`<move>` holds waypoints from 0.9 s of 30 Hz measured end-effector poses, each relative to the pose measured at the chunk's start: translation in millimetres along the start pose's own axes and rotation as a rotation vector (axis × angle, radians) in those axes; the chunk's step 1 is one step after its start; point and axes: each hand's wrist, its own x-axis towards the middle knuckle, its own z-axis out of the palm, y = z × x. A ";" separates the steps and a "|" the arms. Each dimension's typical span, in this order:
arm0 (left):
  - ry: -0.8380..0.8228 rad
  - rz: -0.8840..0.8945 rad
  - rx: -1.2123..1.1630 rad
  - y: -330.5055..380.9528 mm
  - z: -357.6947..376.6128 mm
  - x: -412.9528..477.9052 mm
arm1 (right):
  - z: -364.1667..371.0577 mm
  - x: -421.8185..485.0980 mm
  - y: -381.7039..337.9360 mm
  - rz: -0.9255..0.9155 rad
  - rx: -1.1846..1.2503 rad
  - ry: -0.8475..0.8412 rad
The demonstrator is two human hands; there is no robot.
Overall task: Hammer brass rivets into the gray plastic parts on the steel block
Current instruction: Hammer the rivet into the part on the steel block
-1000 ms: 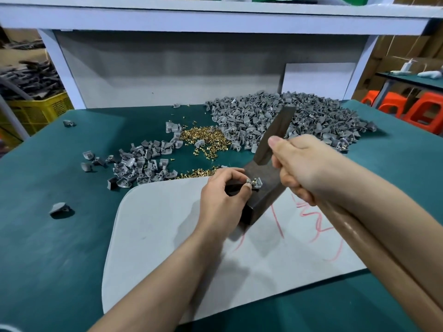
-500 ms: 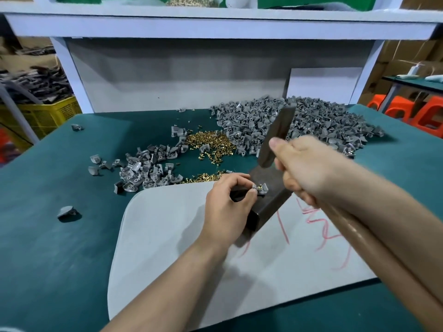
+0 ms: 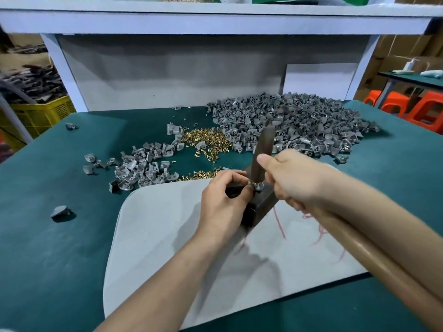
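Note:
A dark steel block [image 3: 262, 207] stands on a white board [image 3: 163, 236]. My left hand [image 3: 223, 202] pinches a small gray plastic part [image 3: 256, 186] with a brass rivet against the block's top. My right hand [image 3: 294, 178] grips a hammer; its dark head [image 3: 262, 152] points down with the lower end just above the part, and its wooden handle [image 3: 383, 267] runs toward the lower right.
A big heap of gray parts [image 3: 299, 125] lies at the back right, a smaller heap [image 3: 143, 168] to the left, loose brass rivets [image 3: 206, 144] between them. Single gray parts [image 3: 60, 212] lie on the green table [image 3: 48, 259]. A shelf frame rises behind.
The hammer head has swung down from its raised tilt to stand nearly upright over the part. My left hand keeps its pinch on the part at the block.

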 end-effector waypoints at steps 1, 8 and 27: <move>0.004 -0.004 -0.002 0.0 0.4 0.0 | -5.2 0.9 -1.6 -0.019 0.014 0.025; -0.006 0.017 0.008 1.3 -0.2 0.1 | 1.5 1.2 -1.6 0.045 0.010 0.014; 0.031 -0.046 0.030 1.7 -0.6 -0.7 | -16.8 6.1 11.4 0.076 0.286 0.045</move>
